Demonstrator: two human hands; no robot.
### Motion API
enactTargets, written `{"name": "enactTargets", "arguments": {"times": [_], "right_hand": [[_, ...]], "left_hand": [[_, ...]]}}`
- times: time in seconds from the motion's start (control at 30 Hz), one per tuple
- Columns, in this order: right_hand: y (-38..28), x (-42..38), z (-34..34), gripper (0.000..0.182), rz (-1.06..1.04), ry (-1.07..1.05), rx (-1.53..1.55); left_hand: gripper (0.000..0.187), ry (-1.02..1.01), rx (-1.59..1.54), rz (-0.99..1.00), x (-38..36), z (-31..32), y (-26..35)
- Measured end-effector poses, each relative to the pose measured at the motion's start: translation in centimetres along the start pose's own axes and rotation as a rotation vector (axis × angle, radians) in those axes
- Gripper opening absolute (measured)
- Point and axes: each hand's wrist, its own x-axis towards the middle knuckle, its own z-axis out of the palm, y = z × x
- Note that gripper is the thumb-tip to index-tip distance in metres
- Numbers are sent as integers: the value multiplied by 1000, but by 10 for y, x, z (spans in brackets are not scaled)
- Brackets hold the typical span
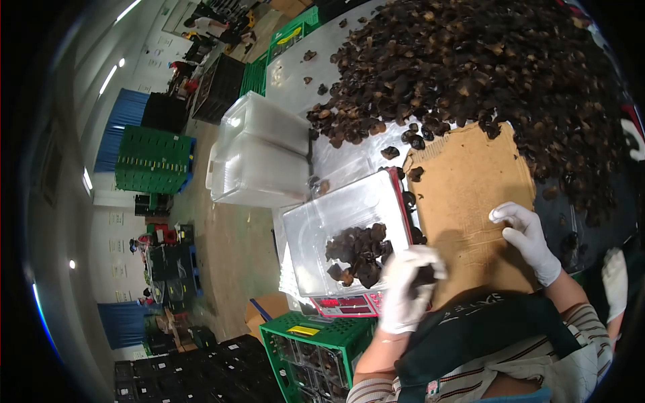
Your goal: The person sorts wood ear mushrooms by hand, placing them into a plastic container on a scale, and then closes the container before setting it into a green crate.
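Note:
My left hand (405,290), in a white glove, is curled around a dark mushroom piece (423,275) beside the right edge of a digital scale. A small heap of dark brown mushrooms (361,250), like wood ear, lies on the scale's metal pan (309,245). The scale's red front panel (346,305) shows just below the pan. My right hand (529,243), gloved too, hovers over a flat piece of brown cardboard (470,191). Its fingers are bent, thumb and forefinger apart, with nothing visible between them. Beyond the cardboard, a large pile of the mushrooms (463,67) spreads across the metal table.
Stacked clear plastic trays (262,161) stand left of the pile. A green crate (316,356) with packed clear boxes sits below the scale. Another person's gloved hand (614,275) is at the right edge. Green crates (153,159) and black crates (201,373) stand on the floor.

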Motion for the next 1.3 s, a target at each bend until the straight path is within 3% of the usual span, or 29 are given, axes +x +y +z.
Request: {"name": "enactTargets", "arguments": {"times": [0.07,0.1,0.17,0.23,0.27,0.3,0.4,0.5,0.67,0.87,1.07,1.1,1.17,1.2,1.3], "right_hand": [[2,0,0,28,87,-1,42],[3,1,1,27,91,-29,-14],[3,2,6,25,97,-88,-124],[-2,3,10,23,92,-98,-195],[-3,3,9,23,90,-103,-217],[-2,3,9,23,89,-108,-239],[6,1,3,23,97,-35,-234],[5,2,0,23,112,-26,-252],[-3,5,5,20,81,-64,-338],[0,3,3,20,75,-59,-355],[2,-2,-5,20,81,-18,-347],[2,-2,-6,19,82,-11,-342],[5,-4,-10,19,108,12,-327],[7,-5,-12,19,120,24,-321],[10,-2,-15,18,136,39,-295]], "left_hand": [[12,105,226,487,3,-18,30],[8,231,359,525,3,-32,38],[22,257,722,388,2,-58,55],[29,374,746,208,-3,-62,67],[31,300,1059,490,-2,-86,68],[25,386,1006,467,-8,-89,73],[12,360,1463,411,-24,-116,94],[21,238,1909,316,-29,-117,93],[37,191,2032,205,-18,-129,77],[31,106,2145,55,-3,-135,81],[25,70,2017,362,-7,-131,97],[24,109,1926,332,-11,-128,103],[23,209,1816,462,-19,-111,110],[21,400,1562,331,-27,-106,106],[18,317,878,216,-37,-59,74]]}}
